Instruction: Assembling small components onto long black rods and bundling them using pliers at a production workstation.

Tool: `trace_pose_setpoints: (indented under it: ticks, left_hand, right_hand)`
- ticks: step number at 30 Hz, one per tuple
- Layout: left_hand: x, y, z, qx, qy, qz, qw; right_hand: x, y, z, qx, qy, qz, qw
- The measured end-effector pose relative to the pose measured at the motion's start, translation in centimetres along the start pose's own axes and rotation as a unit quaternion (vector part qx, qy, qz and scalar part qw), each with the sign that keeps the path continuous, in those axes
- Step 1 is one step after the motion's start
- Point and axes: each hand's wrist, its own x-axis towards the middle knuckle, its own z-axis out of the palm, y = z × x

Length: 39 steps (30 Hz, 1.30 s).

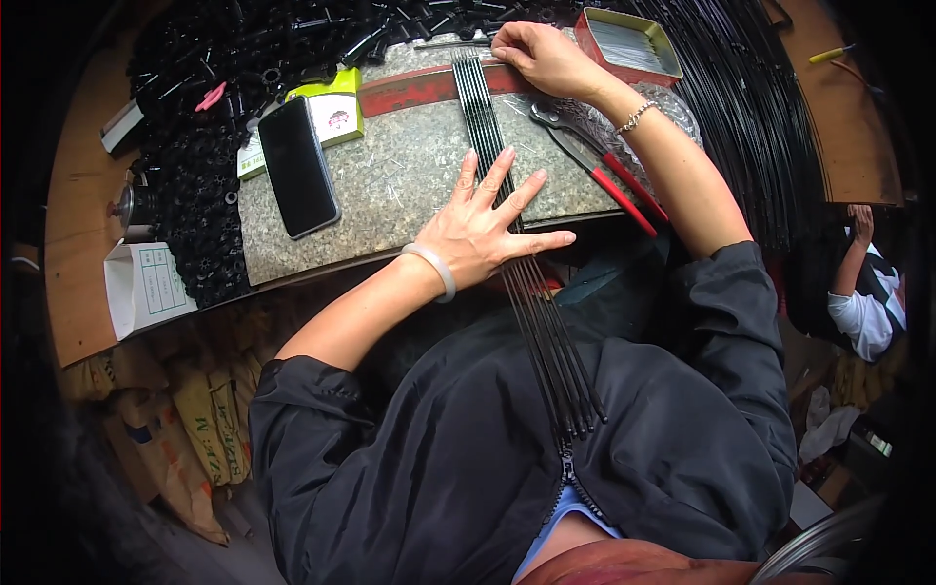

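Several thin black rods (485, 127) lie side by side across a speckled stone slab (390, 195) and hang over its near edge toward my jacket. My left hand (478, 219) rests flat across them, fingers spread and palm down. Their far ends, which look thin and metallic, lie over a red metal bar (409, 93). Just right of those ends is my right hand (541, 58), its thumb and fingers pinched together above the bar; whatever they hold is too small to make out.
Red-handled pliers (595, 161) lie right of the rods. A tin (629, 44) of thin metal pins stands behind. Left are a phone (297, 166) and a yellow-green box (341, 102). Black parts (200, 195) and more rods (746, 107) flank the slab. Another person (863, 288) is at far right.
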Motion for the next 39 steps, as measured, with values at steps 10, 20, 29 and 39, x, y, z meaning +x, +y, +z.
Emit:
trace_pose_setpoints:
  ticks: [10,20,29,39]
  left_hand:
    - [0.05,-0.01,-0.06,-0.016,-0.002,-0.002,1.000]
    - [0.06,0.00,-0.20,-0.046,0.002,-0.008,0.999]
    - [-0.02,0.02,-0.16,-0.046,0.002,-0.009,0.999]
    - [-0.01,0.01,-0.22,-0.053,-0.001,-0.004,0.999]
  right_hand:
    - [0.00,0.40,0.19,-0.013,0.015,-0.016,1.000]
    - [0.14,0.33,0.19,-0.025,0.017,-0.025,0.999]
    - [0.08,-0.16,0.40,-0.028,0.032,-0.018,0.999]
    - [0.35,0.09,0.33,-0.045,0.029,-0.095,0.994]
